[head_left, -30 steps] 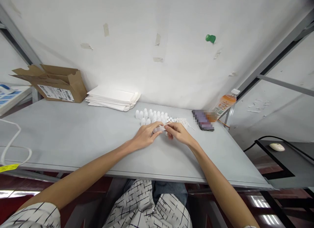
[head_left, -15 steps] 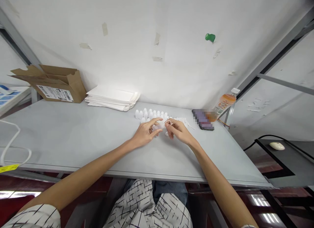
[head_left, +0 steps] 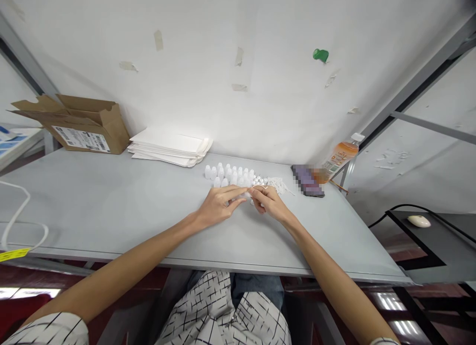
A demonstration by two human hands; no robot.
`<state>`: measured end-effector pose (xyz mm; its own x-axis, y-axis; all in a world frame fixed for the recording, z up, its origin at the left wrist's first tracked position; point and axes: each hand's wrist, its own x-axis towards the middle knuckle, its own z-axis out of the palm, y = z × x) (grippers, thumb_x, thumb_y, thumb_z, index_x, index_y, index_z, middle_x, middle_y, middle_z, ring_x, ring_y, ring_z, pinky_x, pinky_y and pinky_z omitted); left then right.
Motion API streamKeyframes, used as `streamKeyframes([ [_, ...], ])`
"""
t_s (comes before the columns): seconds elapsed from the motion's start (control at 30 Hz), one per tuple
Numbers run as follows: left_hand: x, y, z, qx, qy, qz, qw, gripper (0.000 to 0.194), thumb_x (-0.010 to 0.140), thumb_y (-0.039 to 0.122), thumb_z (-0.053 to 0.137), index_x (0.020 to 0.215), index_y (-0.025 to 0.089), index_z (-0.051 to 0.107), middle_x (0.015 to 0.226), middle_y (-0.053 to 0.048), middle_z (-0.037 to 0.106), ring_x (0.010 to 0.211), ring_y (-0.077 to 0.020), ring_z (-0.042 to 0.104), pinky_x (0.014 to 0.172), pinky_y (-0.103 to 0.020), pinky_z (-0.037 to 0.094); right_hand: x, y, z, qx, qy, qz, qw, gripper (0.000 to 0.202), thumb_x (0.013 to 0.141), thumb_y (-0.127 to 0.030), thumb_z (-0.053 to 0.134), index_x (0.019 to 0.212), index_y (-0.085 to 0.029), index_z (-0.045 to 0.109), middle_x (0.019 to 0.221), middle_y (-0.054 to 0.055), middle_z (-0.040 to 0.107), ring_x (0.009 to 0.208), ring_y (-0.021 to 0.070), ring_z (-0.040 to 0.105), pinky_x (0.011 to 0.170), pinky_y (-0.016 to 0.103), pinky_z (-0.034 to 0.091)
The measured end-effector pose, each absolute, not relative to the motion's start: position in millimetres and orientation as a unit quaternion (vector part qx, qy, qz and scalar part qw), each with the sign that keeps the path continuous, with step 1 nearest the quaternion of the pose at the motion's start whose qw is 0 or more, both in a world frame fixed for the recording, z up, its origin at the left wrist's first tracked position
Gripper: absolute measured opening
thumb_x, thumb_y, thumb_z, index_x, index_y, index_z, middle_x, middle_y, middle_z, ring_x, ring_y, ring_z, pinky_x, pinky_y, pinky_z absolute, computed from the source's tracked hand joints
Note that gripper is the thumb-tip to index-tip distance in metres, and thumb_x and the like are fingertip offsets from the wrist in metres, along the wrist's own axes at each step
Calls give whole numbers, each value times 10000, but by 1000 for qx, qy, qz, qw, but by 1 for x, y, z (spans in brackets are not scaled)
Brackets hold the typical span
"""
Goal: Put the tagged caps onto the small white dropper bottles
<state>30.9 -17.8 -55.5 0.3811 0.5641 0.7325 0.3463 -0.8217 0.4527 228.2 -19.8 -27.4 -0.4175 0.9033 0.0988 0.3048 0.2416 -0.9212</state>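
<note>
My left hand [head_left: 222,203] is closed, thumb below and fingers above, around a small translucent white plastic bottle [head_left: 244,196] that is mostly hidden by the fingers. My right hand [head_left: 267,200] meets it at the fingertips, pinched on a thin white loop [head_left: 260,187], whose kind is too small to tell. Behind the hands stand several small white dropper-type bottles [head_left: 233,178] in rows. Beside them, to the right, are small whitish pieces [head_left: 259,180] and a heap of thin white strips [head_left: 278,185].
A phone [head_left: 308,181] and a bottle of orange drink [head_left: 340,159] are at the back right. White envelopes [head_left: 167,145] lie stacked at the back left, next to an open cardboard box [head_left: 87,124]. A white cable [head_left: 22,206] crosses the left edge of the grey table [head_left: 130,201].
My left fingers have come down over the bottle and closed toward my right fingertips, covering more of it. My right hand has shifted slightly, keeping its pinch.
</note>
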Motion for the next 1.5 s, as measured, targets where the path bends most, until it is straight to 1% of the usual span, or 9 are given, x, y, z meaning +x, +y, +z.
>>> streamKeyframes([
  [0.17,32,-16,-51,816,291,484,124,291,934,322,604,1137,140,706,920,-78,757,727,-145,684,641,-247,557,231,-19,-22,-414,-735,415,340,498,966,-555,421,613,-210,482,466,-34,441,519,134,477,630,296,409],
  [0.27,33,-16,-49,819,292,473,141,317,944,344,585,1142,125,699,827,-64,739,657,-133,649,618,-248,539,231,-20,-18,-399,-752,389,353,516,961,-546,442,570,-211,468,528,-6,489,604,152,520,681,305,432],
  [0.5,33,-18,-53,822,303,460,142,320,946,363,573,1140,146,705,836,-60,734,645,-126,638,583,-237,516,232,-19,-21,-401,-750,395,347,473,942,-489,497,560,-211,472,516,-1,510,672,172,543,706,302,425],
  [0.77,34,-20,-49,818,304,458,170,324,948,364,569,1128,134,709,862,-70,748,655,-128,652,574,-224,531,233,-18,-22,-412,-746,394,343,536,967,-518,456,532,-205,429,477,-11,470,602,148,517,674,295,411],
  [0.93,33,-21,-43,775,325,460,286,321,925,367,589,1092,113,696,864,-74,735,580,-119,669,533,-221,548,237,-19,-13,-427,-698,396,417,415,906,-557,552,736,-181,598,578,-19,528,497,116,509,548,284,419],
  [1.0,33,-20,-44,758,337,459,317,322,911,371,602,1079,111,690,882,-81,729,572,-123,673,533,-230,558,240,-18,-9,-431,-669,394,461,358,844,-536,647,837,-179,633,630,-25,543,450,99,493,487,277,401],
  [1.1,31,-18,-44,744,342,468,332,326,898,367,614,1074,101,682,876,-83,720,568,-127,670,530,-238,562,243,-17,-5,-419,-637,399,510,323,783,-482,728,822,-173,642,660,-19,568,440,94,509,463,276,404],
  [1.3,29,-15,-41,744,344,480,313,322,896,354,616,1077,95,677,817,-65,709,582,-134,665,544,-243,556,243,-18,-4,-385,-627,449,506,264,737,-386,790,836,-172,670,738,5,647,498,123,610,513,285,464],
  [1.5,28,-14,-40,750,347,475,303,295,908,356,603,1075,123,671,926,-71,710,624,-127,668,578,-246,564,243,-19,-5,-356,-645,445,509,164,761,-309,773,794,-168,693,568,-7,620,501,126,581,516,270,436],
])
